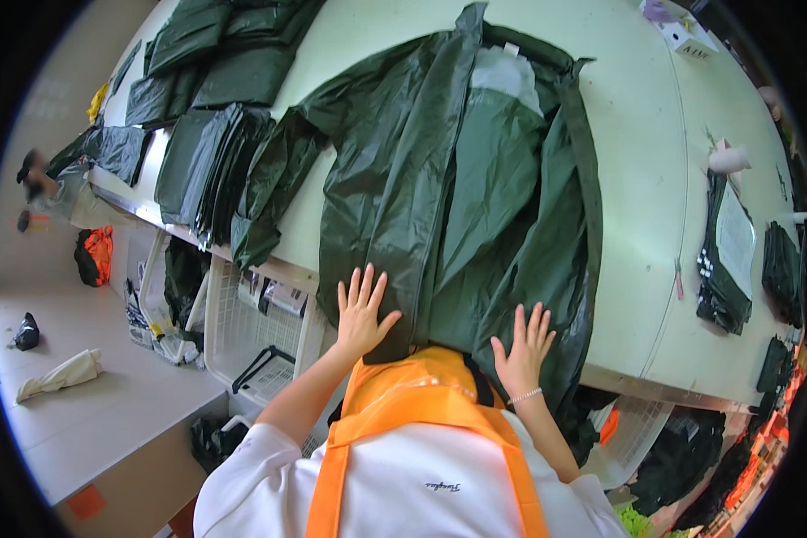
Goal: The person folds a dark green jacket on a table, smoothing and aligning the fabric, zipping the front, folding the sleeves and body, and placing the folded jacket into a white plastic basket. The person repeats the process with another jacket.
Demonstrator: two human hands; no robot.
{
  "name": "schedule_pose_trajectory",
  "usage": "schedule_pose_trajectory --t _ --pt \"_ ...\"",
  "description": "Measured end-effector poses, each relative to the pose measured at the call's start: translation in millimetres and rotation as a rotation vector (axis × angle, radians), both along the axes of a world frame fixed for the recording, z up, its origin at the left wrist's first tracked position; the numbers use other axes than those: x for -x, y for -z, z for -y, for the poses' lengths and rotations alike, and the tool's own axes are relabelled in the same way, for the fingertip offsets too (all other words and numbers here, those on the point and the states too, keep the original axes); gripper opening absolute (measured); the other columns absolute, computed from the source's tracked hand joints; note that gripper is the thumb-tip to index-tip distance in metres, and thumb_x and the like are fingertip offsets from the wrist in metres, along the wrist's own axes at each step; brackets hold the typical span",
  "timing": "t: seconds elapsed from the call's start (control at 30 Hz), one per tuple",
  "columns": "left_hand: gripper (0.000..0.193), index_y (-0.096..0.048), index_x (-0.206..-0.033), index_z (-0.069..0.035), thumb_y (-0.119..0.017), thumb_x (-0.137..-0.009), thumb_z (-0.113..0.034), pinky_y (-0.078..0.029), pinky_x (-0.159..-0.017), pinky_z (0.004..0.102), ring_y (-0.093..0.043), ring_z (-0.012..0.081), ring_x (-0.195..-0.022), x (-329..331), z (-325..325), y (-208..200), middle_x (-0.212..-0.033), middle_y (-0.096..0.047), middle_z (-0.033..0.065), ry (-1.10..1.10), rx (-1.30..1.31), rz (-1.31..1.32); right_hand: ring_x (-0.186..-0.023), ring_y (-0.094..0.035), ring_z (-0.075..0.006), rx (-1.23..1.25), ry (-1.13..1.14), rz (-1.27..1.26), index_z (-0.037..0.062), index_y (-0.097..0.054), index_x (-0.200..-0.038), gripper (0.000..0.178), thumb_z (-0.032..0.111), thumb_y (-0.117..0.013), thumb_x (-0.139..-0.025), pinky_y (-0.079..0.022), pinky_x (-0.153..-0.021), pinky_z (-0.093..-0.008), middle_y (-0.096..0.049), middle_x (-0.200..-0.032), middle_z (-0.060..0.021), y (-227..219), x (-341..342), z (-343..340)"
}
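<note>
A dark green raincoat [390,170] lies spread on the pale table, its collar at the far end and its front partly open over the lighter green inside. My left hand [362,311] rests flat on the coat's lower left front, fingers spread. Lower on the right front panel, my right hand [522,350] is laid with its fingers stretched out and a bracelet on the wrist. Neither hand grips anything. One sleeve [278,170] reaches out to the left, its cuff near the table edge. The other sleeve is mostly hidden.
Folded dark green garments [211,170] are stacked left of the coat, with more piles [242,63] behind. White plastic baskets [255,314] stand under the table. At right lie a dark bundle with a paper sheet [731,242] and a white roll [729,160]. A white box [681,31] sits far right.
</note>
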State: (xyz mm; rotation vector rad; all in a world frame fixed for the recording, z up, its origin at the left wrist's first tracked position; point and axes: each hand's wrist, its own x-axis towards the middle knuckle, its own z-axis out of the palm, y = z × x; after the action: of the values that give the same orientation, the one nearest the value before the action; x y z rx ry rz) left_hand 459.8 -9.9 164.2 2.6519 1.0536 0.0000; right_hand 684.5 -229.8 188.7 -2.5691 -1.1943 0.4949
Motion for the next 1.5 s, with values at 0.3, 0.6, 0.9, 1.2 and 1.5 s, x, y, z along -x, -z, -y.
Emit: schedule_pose_trajectory --t 0.3,0.6,0.9,1.2,1.5 --pt "0.075 -0.035 -0.142 -0.015 -0.058 -0.081 -0.052 -0.019 -0.107 0.0576 -0.027 0.0339 -0.135 -84.1 -87.4 34.1 -0.150 -0.027 0.0089 0.114 -0.192 0.197 -0.139 -0.018 -0.0366 -0.039 0.011 0.249 0.0179 -0.034 -0.143 0.065 0.035 -0.058 -0.085 -0.014 -0.110 -0.0571 -0.019 -0.152 -0.0145 39.3 -79.3 -38.5" --pt "0.027 -0.055 -0.086 -0.002 -0.069 -0.083 -0.025 -0.044 -0.060 0.0284 -0.052 0.0143 -0.064 -32.0 -57.7 -11.8 -0.071 -0.057 0.0057 -0.451 0.433 0.610 -0.125 -0.039 -0.0373 -0.407 0.336 0.534 0.0060 -0.055 -0.122 0.047 0.019 -0.069 -0.079 -0.029 -0.104 -0.0481 -0.045 -0.133 -0.0226 -11.9 -113.7 11.0" --pt "0.037 -0.056 -0.099 0.000 -0.073 -0.081 -0.028 -0.049 -0.058 0.0266 -0.065 0.0192 -0.072 -21.9 -36.1 -3.0 -0.087 -0.066 0.0119 -1.057 1.279 0.773 -0.100 -0.060 -0.0197 -0.485 1.052 -0.269 -0.0043 -0.056 -0.119 0.053 0.036 -0.066 -0.086 -0.045 -0.088 -0.0298 -0.064 -0.108 -0.0126 34.4 -142.3 138.2" --pt "0.063 -0.051 -0.115 0.003 -0.058 -0.086 -0.052 -0.051 -0.074 0.0273 -0.063 0.0226 -0.096 -42.1 -26.3 -8.8 -0.111 -0.062 0.0167 -1.040 1.596 0.505 -0.064 -0.043 -0.0066 -0.327 1.086 -0.775 0.0049 -0.065 -0.098 0.030 0.033 -0.065 -0.087 -0.039 -0.058 -0.0227 -0.051 -0.073 0.0054 4.3 -137.6 200.0" --pt "0.064 -0.050 -0.118 0.004 -0.060 -0.085 -0.050 -0.053 -0.073 0.0315 -0.063 0.0265 -0.097 -35.0 -21.4 5.6 -0.114 -0.060 0.0197 -1.039 1.420 0.584 -0.096 -0.055 -0.0144 -0.262 1.083 -0.751 0.0079 -0.063 -0.112 0.045 0.042 -0.066 -0.083 -0.045 -0.078 -0.0376 -0.063 -0.105 -0.0007 11.0 -124.2 201.1"
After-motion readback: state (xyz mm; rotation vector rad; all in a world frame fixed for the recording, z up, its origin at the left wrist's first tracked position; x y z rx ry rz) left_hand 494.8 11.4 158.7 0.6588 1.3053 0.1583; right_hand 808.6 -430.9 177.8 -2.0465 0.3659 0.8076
